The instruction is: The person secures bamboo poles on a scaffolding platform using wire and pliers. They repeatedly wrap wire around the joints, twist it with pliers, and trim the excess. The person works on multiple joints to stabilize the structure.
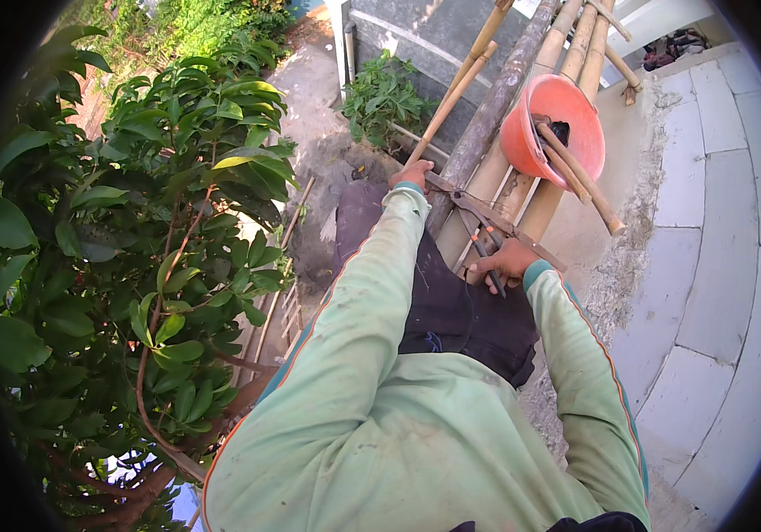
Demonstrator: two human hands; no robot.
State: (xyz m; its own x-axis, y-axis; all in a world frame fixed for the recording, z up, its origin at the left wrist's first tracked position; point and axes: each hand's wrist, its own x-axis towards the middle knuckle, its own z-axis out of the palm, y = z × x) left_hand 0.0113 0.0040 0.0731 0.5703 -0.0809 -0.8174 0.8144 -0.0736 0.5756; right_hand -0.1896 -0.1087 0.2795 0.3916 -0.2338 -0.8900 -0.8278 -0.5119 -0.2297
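Observation:
My right hand (506, 260) is closed around a dark-handled metal tool (490, 238), crossed like shears or pincers, with orange marks near the grip. A flat, rusty metal strip (536, 247) slants past that hand. My left hand (411, 174) is closed at the far end of the metal, beside the lower end of a bamboo pole (454, 96). Exactly what its fingers grip is hidden. Both hands are above my dark trousers (451, 310), over a platform of bamboo poles (515, 193).
An orange-red bucket (522, 133) stands on the poles, with wooden-handled tools (580, 176) leaning out. A light block wall (709, 239) edges the right side. Leafy branches (168, 293) crowd the left. A grey wall (411, 40) rises beyond a small green plant (387, 99).

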